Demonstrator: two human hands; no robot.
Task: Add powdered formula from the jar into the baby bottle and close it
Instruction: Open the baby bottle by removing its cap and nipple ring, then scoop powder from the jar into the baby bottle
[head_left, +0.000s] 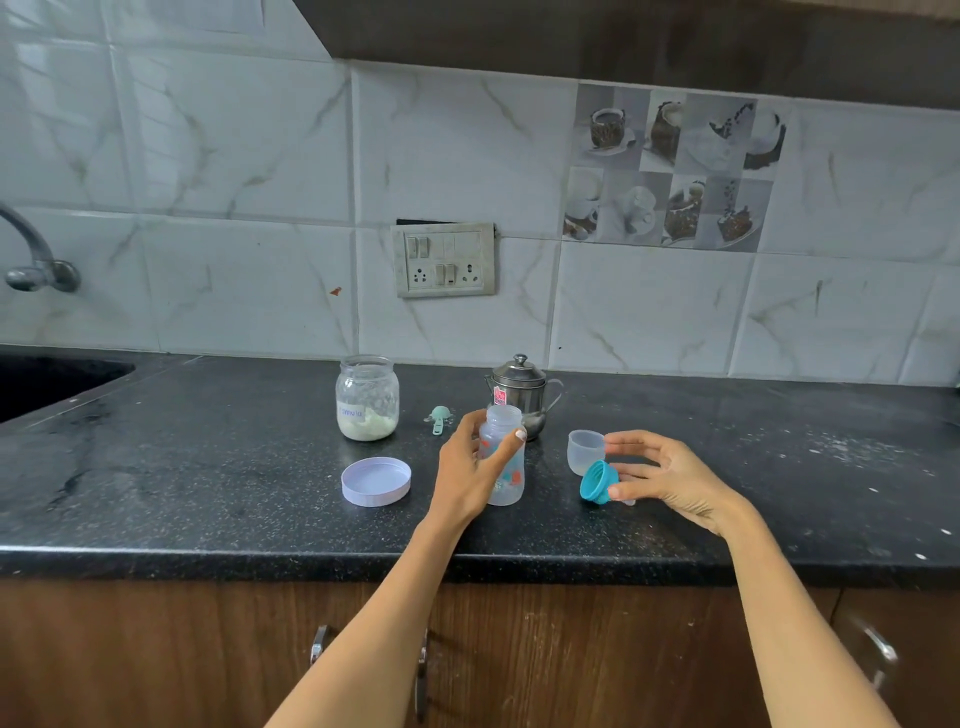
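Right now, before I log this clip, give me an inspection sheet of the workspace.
Surface: dark speckled counter, pale specks at right.
Job's things: formula jar open, powder low; its lid lies rim-up; baby bottle upright, uncapped; teal collar off; clear cap on the counter; scoop beside the jar.
Clutter: steel pot behind the bottle.
Hands: left hand grips the bottle; right hand holds the collar.
Cables: nothing seen.
Surroundings: tiled wall, switchboard, tap, sink at left.
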